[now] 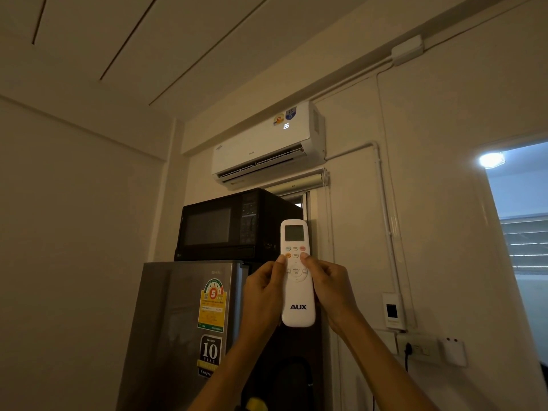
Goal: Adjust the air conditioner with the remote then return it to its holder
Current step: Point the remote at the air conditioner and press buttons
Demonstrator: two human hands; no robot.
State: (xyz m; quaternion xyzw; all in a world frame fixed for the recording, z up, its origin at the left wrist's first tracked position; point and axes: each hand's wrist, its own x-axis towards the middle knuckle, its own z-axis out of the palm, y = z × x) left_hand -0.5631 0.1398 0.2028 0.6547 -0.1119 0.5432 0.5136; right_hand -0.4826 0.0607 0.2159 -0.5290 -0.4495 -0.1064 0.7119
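A grey steel fridge (189, 321) carries a black microwave (231, 226). In front, the left hand (262, 295) and right hand (330, 287) both grip the long white plastic AUX remote (297, 289) upright, thumbs on its buttons, below the white wall-mounted air conditioner (267, 146) displaying 26.

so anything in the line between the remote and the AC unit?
Nothing visible. The remote, held in both hands, points up at the air conditioner; the microwave sits lower left of that line, not across it.
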